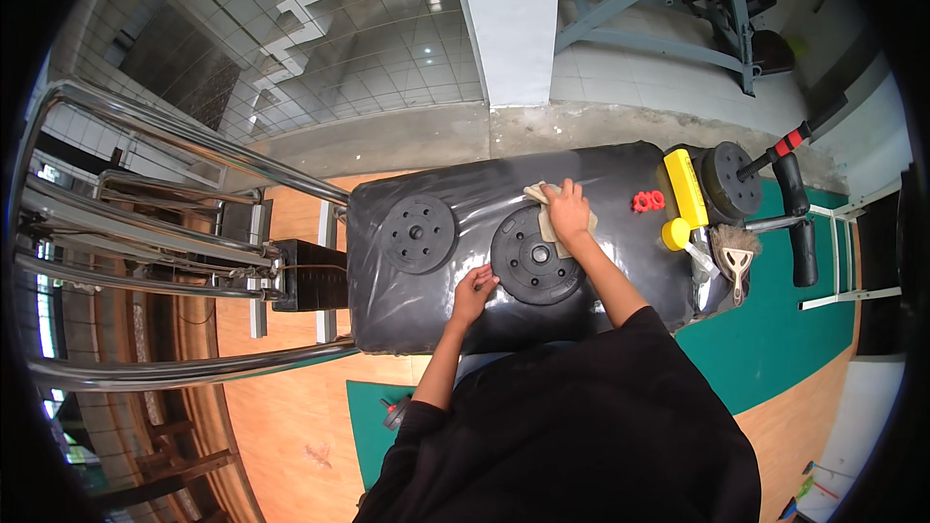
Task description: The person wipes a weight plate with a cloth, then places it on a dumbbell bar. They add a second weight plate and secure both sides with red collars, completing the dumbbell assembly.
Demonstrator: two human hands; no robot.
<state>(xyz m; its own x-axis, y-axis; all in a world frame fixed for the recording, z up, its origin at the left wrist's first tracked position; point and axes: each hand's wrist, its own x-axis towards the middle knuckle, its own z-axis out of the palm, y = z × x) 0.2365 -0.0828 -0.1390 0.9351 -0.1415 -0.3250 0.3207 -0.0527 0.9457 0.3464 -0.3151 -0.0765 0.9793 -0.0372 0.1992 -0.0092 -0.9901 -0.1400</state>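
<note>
Two round black weight plates lie flat on a black padded surface (581, 169) wrapped in shiny plastic. My right hand (569, 210) presses a beige cloth (544, 223) onto the upper right rim of the nearer plate (528, 257). At that plate's left edge rests my left hand (473, 292), fingers touching the rim. The second plate (417, 232) lies untouched further left.
At the pad's right end sit a yellow bottle (684, 196), a red clip (648, 200), another black plate (730, 180), a brush (736, 250) and a bar with black handles (796, 223). Chrome rails (184, 136) of a machine stand on the left. A green mat (775, 329) covers the floor.
</note>
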